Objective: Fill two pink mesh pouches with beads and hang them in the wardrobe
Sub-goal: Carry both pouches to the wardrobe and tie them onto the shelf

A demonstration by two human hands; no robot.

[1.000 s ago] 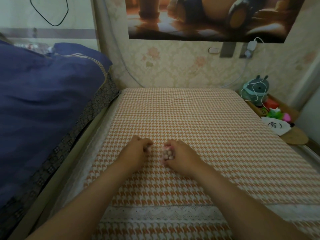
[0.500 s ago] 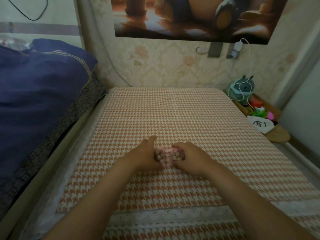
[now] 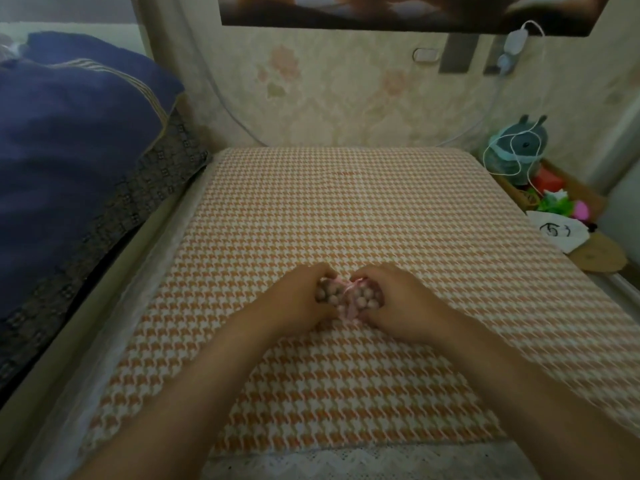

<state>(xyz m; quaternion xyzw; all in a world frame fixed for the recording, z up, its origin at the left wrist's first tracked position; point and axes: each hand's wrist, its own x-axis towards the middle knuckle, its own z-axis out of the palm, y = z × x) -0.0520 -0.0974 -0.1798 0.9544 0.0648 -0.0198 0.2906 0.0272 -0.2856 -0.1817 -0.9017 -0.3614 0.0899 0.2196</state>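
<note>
Two pink mesh pouches full of pale beads sit side by side on the orange houndstooth cloth (image 3: 346, 209) of the table. My left hand (image 3: 301, 299) curls round the left pouch (image 3: 329, 295). My right hand (image 3: 401, 303) curls round the right pouch (image 3: 367, 298). Pink ribbon ties (image 3: 351, 289) show in the gap between my hands, where the pouches meet. My fingers hide most of each pouch.
A blue quilt (image 3: 69, 140) on a bed rises along the left. At the right, a low shelf holds a grey plush toy (image 3: 519, 147) with a white cable, a red box, green and pink items and a white bag (image 3: 557, 232). The wall stands behind.
My hands were apart a second ago, each with beads; they have come together so the two pouches touch. The camera has tilted down and nearer.
</note>
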